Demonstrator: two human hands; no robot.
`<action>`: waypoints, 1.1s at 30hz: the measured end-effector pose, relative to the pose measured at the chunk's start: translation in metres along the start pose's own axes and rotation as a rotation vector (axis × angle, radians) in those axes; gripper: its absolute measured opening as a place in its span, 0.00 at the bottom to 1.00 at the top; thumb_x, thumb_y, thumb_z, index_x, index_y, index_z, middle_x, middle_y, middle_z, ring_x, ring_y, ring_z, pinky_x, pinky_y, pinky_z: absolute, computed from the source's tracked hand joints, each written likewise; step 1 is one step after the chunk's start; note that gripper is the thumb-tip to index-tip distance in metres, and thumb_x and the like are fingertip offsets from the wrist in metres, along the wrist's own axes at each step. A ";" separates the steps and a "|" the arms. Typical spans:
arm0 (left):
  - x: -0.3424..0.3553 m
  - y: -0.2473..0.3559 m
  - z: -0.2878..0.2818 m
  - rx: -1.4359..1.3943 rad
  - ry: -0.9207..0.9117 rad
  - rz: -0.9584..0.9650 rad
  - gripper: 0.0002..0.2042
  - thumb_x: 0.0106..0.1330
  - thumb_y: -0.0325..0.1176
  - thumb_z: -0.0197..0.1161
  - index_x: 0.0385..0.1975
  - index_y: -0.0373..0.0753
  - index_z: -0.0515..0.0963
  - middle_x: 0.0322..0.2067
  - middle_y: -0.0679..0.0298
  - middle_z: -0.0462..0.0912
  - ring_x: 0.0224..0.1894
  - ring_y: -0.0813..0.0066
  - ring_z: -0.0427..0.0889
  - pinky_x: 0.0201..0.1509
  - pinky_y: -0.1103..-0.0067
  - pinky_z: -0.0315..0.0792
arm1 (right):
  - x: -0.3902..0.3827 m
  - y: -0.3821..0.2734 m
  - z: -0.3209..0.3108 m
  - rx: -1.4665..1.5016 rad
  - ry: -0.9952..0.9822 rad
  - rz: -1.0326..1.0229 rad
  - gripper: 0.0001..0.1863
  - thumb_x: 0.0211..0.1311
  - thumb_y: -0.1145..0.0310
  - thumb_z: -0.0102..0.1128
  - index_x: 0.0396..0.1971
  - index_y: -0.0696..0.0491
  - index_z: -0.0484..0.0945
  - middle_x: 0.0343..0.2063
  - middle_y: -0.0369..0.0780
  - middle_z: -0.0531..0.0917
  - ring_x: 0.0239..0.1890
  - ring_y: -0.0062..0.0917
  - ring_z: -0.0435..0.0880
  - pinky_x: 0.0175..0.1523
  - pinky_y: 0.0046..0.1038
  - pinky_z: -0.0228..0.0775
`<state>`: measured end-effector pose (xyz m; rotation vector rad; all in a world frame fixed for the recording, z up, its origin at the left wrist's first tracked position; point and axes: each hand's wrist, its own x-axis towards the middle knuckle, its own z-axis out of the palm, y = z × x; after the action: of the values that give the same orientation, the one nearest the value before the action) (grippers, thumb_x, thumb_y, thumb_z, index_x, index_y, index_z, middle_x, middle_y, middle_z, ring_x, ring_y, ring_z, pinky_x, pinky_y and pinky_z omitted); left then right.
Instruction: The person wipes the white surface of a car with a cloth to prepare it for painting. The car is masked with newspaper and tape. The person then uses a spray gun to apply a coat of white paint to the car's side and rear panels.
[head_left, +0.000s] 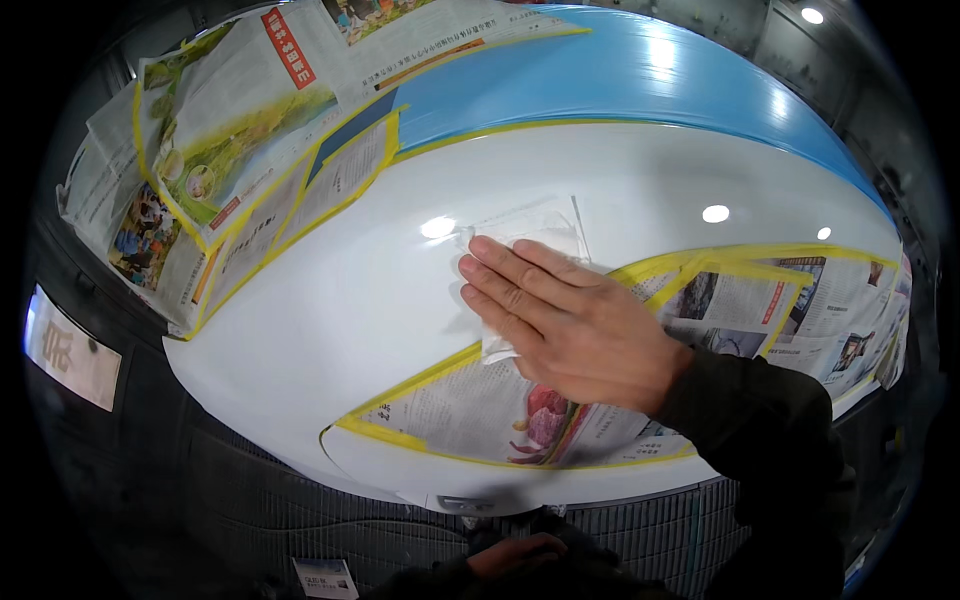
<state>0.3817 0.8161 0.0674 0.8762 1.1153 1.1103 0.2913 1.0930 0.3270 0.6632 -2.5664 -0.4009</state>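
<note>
My right hand (560, 320) lies over a thin white wipe (545, 225), pressing it with straightened fingers against the glossy white curved body panel (300, 310). Its thumb is hidden. Just below the wipe is a section masked with newspaper (440, 410) and yellow tape (385, 405). My left hand (515, 550) is low in the picture, below the panel, dim and mostly hidden by dark sleeve and shadow; its fingers cannot be made out clearly.
More taped newspaper (240, 120) covers the upper left, beside blue plastic sheeting (640, 70) along the back. A lit sign panel (70, 345) stands at the far left. Below the panel is a dark ribbed floor (250, 480) with a small card (320, 580).
</note>
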 end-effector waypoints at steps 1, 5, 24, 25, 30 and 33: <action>0.005 0.005 -0.001 0.020 -0.030 -0.016 0.14 0.74 0.36 0.55 0.54 0.37 0.73 0.51 0.61 0.78 0.57 0.73 0.75 0.63 0.76 0.67 | 0.001 0.003 0.001 -0.031 -0.012 -0.012 0.27 0.68 0.63 0.48 0.64 0.61 0.65 0.67 0.45 0.66 0.71 0.30 0.61 0.77 0.37 0.44; -0.020 -0.007 -0.005 -0.018 0.084 0.054 0.13 0.74 0.35 0.55 0.53 0.36 0.74 0.50 0.63 0.79 0.55 0.76 0.75 0.61 0.77 0.67 | -0.041 0.041 -0.034 0.000 0.207 0.208 0.29 0.52 0.74 0.59 0.59 0.54 0.72 0.57 0.43 0.78 0.63 0.31 0.75 0.67 0.36 0.67; -0.049 -0.002 -0.028 -0.170 0.087 -0.038 0.13 0.73 0.33 0.55 0.53 0.36 0.74 0.50 0.63 0.80 0.54 0.76 0.77 0.61 0.77 0.69 | 0.038 0.003 -0.024 0.266 0.168 0.837 0.14 0.43 0.62 0.70 0.24 0.60 0.85 0.14 0.47 0.81 0.18 0.39 0.82 0.30 0.33 0.77; -0.049 -0.001 -0.028 -0.183 0.071 -0.059 0.13 0.74 0.32 0.54 0.53 0.35 0.73 0.50 0.62 0.79 0.56 0.74 0.76 0.62 0.76 0.68 | 0.039 0.003 -0.025 0.273 0.155 0.851 0.15 0.43 0.62 0.70 0.24 0.60 0.85 0.15 0.48 0.81 0.18 0.39 0.82 0.30 0.33 0.77; -0.050 -0.008 -0.030 -0.173 0.068 -0.011 0.14 0.73 0.34 0.57 0.54 0.37 0.74 0.49 0.62 0.80 0.53 0.76 0.77 0.59 0.78 0.70 | 0.044 0.002 -0.027 0.294 0.135 0.871 0.14 0.44 0.63 0.70 0.24 0.60 0.85 0.16 0.47 0.82 0.18 0.37 0.83 0.30 0.32 0.77; -0.052 -0.006 -0.032 -0.142 0.063 -0.004 0.15 0.73 0.35 0.58 0.55 0.38 0.73 0.49 0.62 0.80 0.53 0.76 0.78 0.58 0.79 0.71 | 0.044 0.001 -0.026 0.302 0.134 0.868 0.14 0.45 0.64 0.69 0.24 0.61 0.85 0.16 0.46 0.82 0.18 0.37 0.83 0.30 0.32 0.77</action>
<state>0.3488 0.7642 0.0668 0.7318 1.0754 1.2053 0.2693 1.0667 0.3658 -0.3522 -2.5091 0.3110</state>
